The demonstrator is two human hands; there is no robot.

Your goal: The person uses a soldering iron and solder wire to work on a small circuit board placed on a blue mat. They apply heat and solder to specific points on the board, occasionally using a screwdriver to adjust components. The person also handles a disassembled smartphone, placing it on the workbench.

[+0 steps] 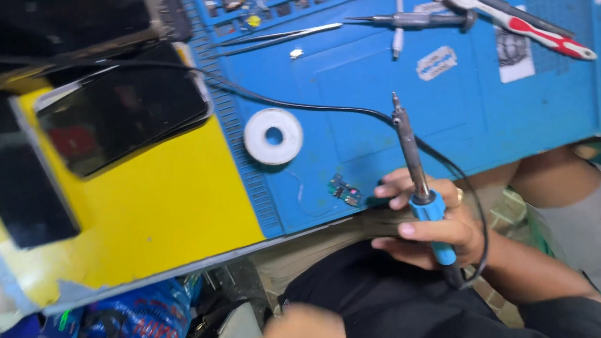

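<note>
The right hand [432,226], in the lower right of the frame, is wrapped around the blue handle of a soldering iron [417,180]. Its metal tip points up over the blue mat [470,118] on the tabletop. A small green circuit board [344,190] lies just left of the fingers. The left hand [304,335] is a blur at the bottom; I cannot tell its grip.

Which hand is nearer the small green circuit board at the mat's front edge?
Right. The right hand, gripping the soldering iron, sits just beside the circuit board; the left hand is blurred, well below it.
</note>
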